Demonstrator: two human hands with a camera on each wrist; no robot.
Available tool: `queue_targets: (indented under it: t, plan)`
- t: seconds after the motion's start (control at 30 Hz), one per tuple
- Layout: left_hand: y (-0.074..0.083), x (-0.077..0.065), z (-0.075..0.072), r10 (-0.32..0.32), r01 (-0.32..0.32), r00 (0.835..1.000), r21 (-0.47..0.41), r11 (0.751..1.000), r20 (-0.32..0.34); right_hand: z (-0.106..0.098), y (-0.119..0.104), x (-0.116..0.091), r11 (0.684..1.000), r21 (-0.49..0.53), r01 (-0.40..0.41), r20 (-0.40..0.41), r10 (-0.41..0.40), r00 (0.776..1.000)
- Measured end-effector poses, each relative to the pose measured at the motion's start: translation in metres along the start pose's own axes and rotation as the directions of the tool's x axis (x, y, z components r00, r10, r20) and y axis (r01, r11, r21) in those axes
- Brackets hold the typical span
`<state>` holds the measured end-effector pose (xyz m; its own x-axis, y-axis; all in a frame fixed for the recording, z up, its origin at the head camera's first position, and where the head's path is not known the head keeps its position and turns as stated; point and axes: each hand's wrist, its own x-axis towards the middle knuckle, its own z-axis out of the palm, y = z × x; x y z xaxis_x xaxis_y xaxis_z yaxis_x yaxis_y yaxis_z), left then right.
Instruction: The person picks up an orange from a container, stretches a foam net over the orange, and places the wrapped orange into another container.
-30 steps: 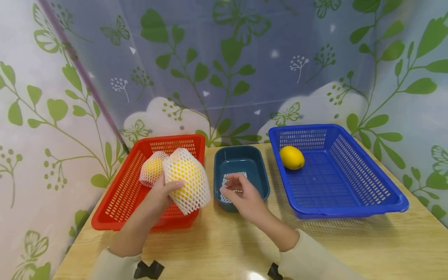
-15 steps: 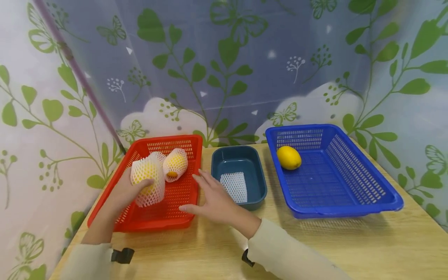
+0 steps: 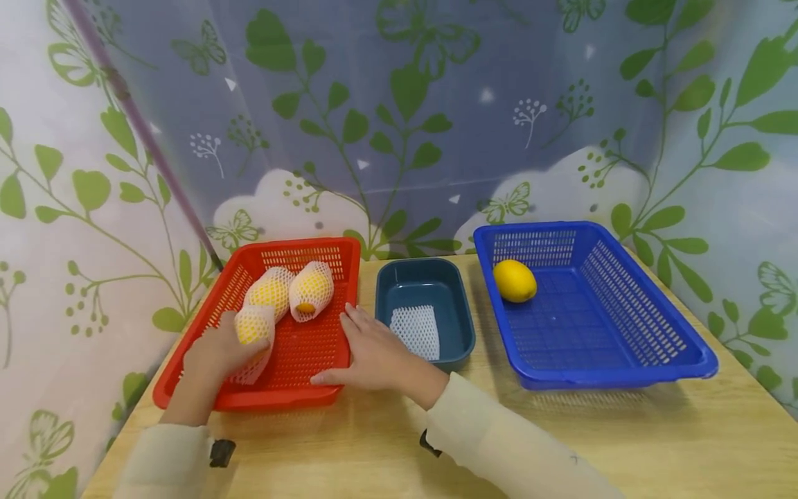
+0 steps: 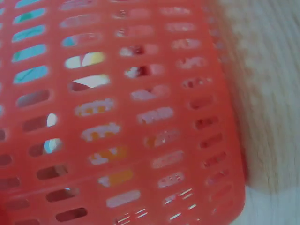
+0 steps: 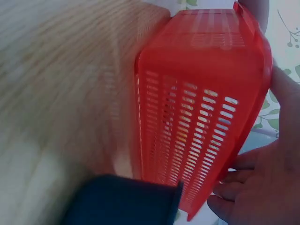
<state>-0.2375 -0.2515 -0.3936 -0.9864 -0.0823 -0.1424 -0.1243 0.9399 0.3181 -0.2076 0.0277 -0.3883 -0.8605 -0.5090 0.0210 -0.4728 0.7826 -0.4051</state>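
In the head view my left hand grips a lemon in a white foam net, low at the near left of the red basket. Behind it lie two more netted lemons, side by side on the basket floor. My right hand rests on the basket's right rim, fingers extended along it and thumb over the near corner. From the right wrist view, the fingers of the right hand touch the rim. Only the slotted red wall and bits of netting behind it show in the left wrist view; the left hand is mostly hidden there.
A dark teal tub stands between the baskets, with an empty white foam net in it. To the right is a blue basket holding a bare lemon. A patterned curtain rises behind the wooden table.
My left hand has carried the netted lemon left and lowered it into the red basket. My right hand has left the teal tub, where the white net lies, and moved onto the red rim.
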Motion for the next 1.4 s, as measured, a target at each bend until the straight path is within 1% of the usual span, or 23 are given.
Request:
queue_targets:
  t: [0.07, 0.17, 0.33, 0.43, 0.57, 0.67, 0.73, 0.83, 0.93, 1.23, 1.4]
  plan:
    - [0.002, 0.000, 0.000, -0.014, 0.014, 1.000, 0.016, 1.000, 0.007, -0.003, 0.000, 0.000, 1.000, -0.027, 0.007, 0.020, -0.007, 1.000]
    - [0.005, 0.000, 0.001, -0.016, 0.015, 1.000, 0.038, 0.999, 0.025, -0.007, 0.000, 0.000, 0.998, -0.056, 0.016, 0.049, -0.014, 0.999]
    - [0.006, 0.000, 0.004, -0.007, 0.003, 0.998, 0.080, 0.997, 0.055, -0.010, -0.001, 0.001, 0.998, -0.058, 0.016, 0.077, -0.012, 0.997]
    - [0.007, -0.001, 0.005, -0.009, 0.003, 0.998, 0.089, 0.996, 0.066, -0.011, -0.002, 0.001, 0.998, -0.061, 0.011, 0.086, -0.006, 0.996]
    - [0.009, -0.002, 0.006, 0.016, -0.022, 0.999, 0.136, 0.991, 0.044, -0.013, -0.003, 0.001, 0.998, -0.067, 0.001, 0.091, 0.005, 0.996]
    - [0.010, -0.003, 0.007, 0.054, -0.056, 0.998, 0.188, 0.981, 0.013, -0.013, -0.004, 0.001, 0.998, -0.062, -0.001, 0.094, 0.007, 0.996]
    - [0.010, -0.004, 0.008, 0.079, -0.077, 0.997, 0.206, 0.976, 0.000, -0.013, -0.004, 0.000, 0.998, -0.058, -0.001, 0.095, 0.007, 0.995]
    - [0.009, -0.003, 0.010, 0.109, -0.105, 0.994, 0.209, 0.972, -0.009, -0.013, -0.005, 0.000, 0.998, -0.059, -0.002, 0.094, 0.008, 0.996]
    - [0.009, -0.001, 0.012, 0.132, -0.128, 0.991, 0.202, 0.971, -0.004, -0.013, -0.005, 0.000, 0.998, -0.066, -0.003, 0.096, 0.009, 0.995]
    - [0.013, -0.001, 0.009, 0.176, -0.183, 0.983, 0.166, 0.969, 0.054, -0.015, -0.005, 0.000, 0.997, -0.076, -0.006, 0.104, 0.014, 0.995]
    - [0.015, -0.003, 0.010, 0.199, -0.204, 0.979, 0.160, 0.966, 0.047, -0.015, -0.006, 0.001, 0.995, -0.098, -0.008, 0.116, 0.020, 0.993]
